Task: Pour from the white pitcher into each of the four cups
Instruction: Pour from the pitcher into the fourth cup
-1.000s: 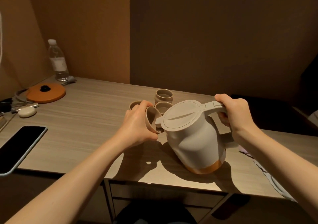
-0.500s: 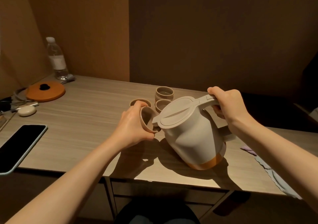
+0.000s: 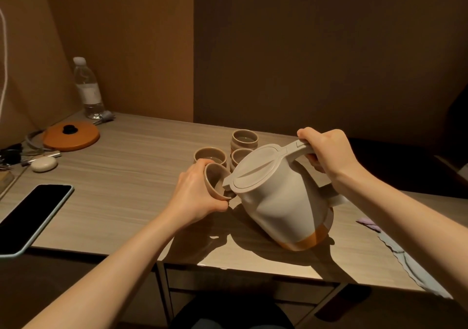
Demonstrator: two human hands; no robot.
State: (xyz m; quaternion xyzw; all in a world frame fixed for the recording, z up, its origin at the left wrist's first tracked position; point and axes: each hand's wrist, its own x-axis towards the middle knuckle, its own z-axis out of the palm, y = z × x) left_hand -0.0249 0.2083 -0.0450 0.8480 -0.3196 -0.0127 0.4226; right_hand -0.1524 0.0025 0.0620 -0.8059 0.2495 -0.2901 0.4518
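Note:
The white pitcher (image 3: 281, 202) with an orange base band is tipped to the left, its base edge resting on the wooden table (image 3: 126, 177). My right hand (image 3: 329, 151) grips its handle at the top. Its spout touches the rim of a beige cup (image 3: 215, 183), which my left hand (image 3: 197, 197) holds tilted toward the spout. Three more beige cups stand behind: one at the left (image 3: 209, 154), one at the back (image 3: 244, 138), and one (image 3: 239, 157) partly hidden by the pitcher's lid.
A black phone (image 3: 30, 214) lies at the table's front left edge. Farther left are an orange lid (image 3: 72, 136), a water bottle (image 3: 88, 88), a small white case (image 3: 43, 164) and cables. A pale cloth (image 3: 410, 260) lies at the right edge.
The pitcher has tipped further left, its handle rising in my right hand. My left hand with the cup has stayed at the spout.

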